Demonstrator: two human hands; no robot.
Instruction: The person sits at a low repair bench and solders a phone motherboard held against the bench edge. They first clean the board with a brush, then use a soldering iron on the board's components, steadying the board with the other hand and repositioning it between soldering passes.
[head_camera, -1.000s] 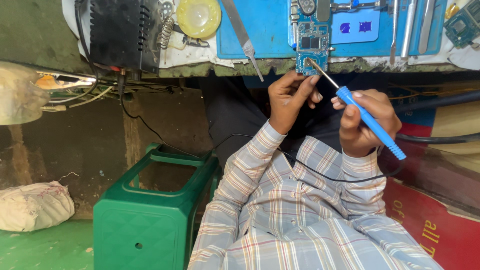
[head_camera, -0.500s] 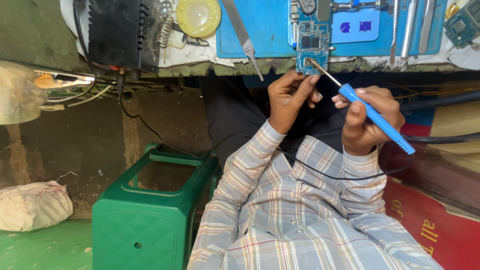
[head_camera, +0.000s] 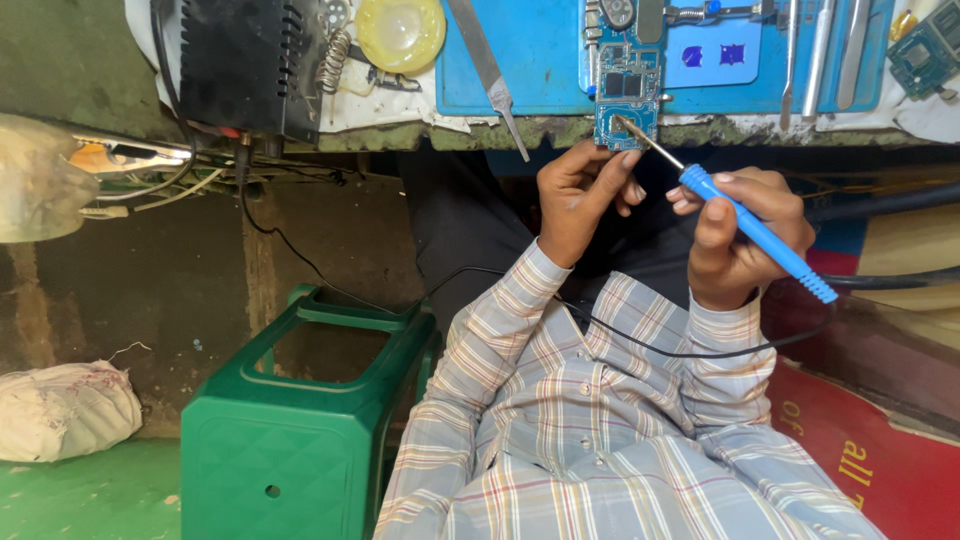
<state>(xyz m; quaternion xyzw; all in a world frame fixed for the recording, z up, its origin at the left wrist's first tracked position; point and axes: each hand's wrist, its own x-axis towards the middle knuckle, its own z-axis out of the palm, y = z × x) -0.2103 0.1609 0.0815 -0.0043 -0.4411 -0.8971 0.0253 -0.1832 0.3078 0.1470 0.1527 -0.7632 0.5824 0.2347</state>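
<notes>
We see a blue soldering iron handle, a blue circuit board, a blue mat, a green stool, a yellow round lid and our pale plaid shirt.

Even daylight, sharp pic w/ no motion blur; dark shadow under bench edge, slight wide-angle bend at edges.

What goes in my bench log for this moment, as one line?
left hand: steadies circuit board | right hand: grips blue soldering iron, tip on board | green stool: beside the person
</notes>
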